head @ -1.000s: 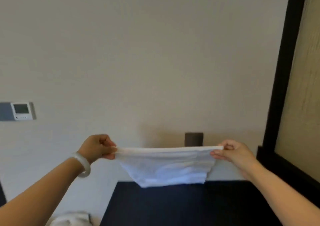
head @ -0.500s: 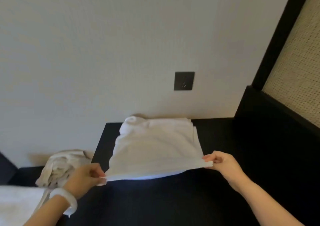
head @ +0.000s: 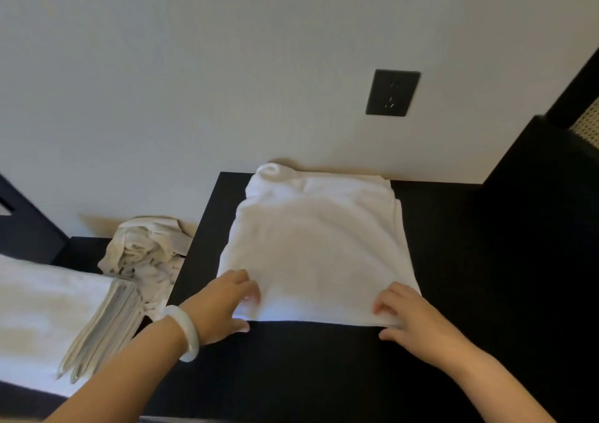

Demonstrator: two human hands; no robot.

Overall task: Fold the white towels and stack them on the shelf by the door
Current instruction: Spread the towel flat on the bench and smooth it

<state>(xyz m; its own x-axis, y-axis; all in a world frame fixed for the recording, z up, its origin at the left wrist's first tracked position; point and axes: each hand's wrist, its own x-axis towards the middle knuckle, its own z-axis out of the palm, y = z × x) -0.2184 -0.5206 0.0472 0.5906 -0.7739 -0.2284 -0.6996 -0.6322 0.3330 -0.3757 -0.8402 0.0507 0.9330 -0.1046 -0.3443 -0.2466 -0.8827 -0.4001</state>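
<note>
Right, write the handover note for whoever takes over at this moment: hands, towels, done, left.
Left hand: pinches the near left corner of the towel, fingers on top, thumb under the edge.
Right hand: pinches the near right corner the same way.
Towel: lies flat on the dark top, far edge at the wall, layers showing at its right edge.
Done: a folded stack lies at the far left.
Left: finish folding this towel, then the crumpled towels beside the stack. Whether this top is the shelf by the door cannot be told.
</note>
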